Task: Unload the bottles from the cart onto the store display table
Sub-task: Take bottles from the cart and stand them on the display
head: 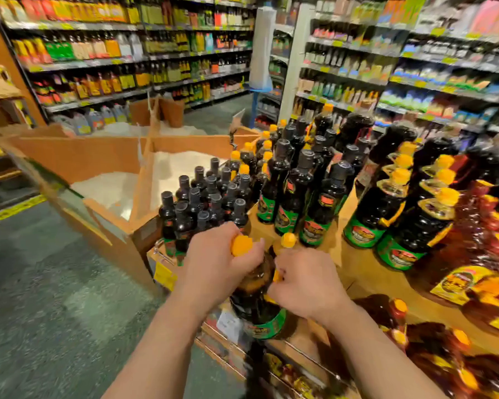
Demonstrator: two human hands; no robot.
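Observation:
My left hand (213, 263) grips the neck of a large dark bottle (255, 303) with a yellow cap and green label, held at the near edge of the wooden display table (366, 272). My right hand (306, 280) holds the yellow handle of a second dark bottle (285, 241) just behind it; only its cap and neck show. Several dark bottles with yellow caps (383, 203) and tall black-capped ones (294, 191) stand on the table. No cart is visible.
Small black-capped bottles (202, 203) crowd the table's left corner. Wooden bins of white grain (110, 185) stand to the left. Amber bottles (473, 220) fill the table's right side. Stocked shelves (127, 53) line the aisle, with grey floor (41, 283) on my left.

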